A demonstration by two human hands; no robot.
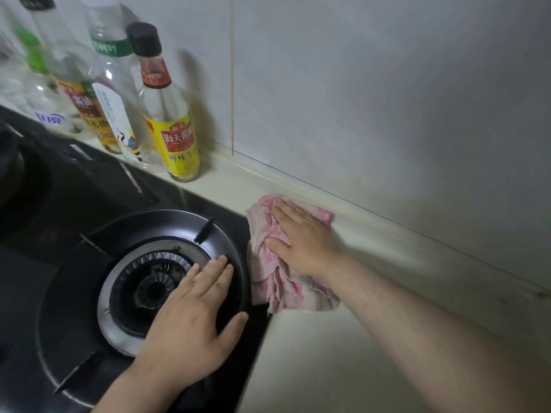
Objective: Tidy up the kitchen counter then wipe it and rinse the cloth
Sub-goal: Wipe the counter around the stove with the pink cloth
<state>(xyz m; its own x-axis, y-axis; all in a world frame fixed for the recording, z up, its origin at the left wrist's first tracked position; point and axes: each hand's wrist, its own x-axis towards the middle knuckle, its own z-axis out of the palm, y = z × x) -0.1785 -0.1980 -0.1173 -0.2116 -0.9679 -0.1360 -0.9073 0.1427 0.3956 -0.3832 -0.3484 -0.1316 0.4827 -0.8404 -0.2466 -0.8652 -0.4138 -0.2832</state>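
A pink and white cloth (280, 287) lies crumpled on the pale counter (372, 308), right beside the stove's edge. My right hand (304, 239) presses flat on the cloth with straight fingers, arm stretched in from the lower right. My left hand (190, 320) rests palm down on the round burner ring (155, 293) of the black gas stove (59, 222), fingers straight and holding nothing.
Several bottles stand along the wall at the upper left, the nearest a soy sauce bottle (170, 126) with a yellow label and black cap. A grey tiled wall (387, 99) runs behind the counter. A second burner (12, 162) shows at the far left edge.
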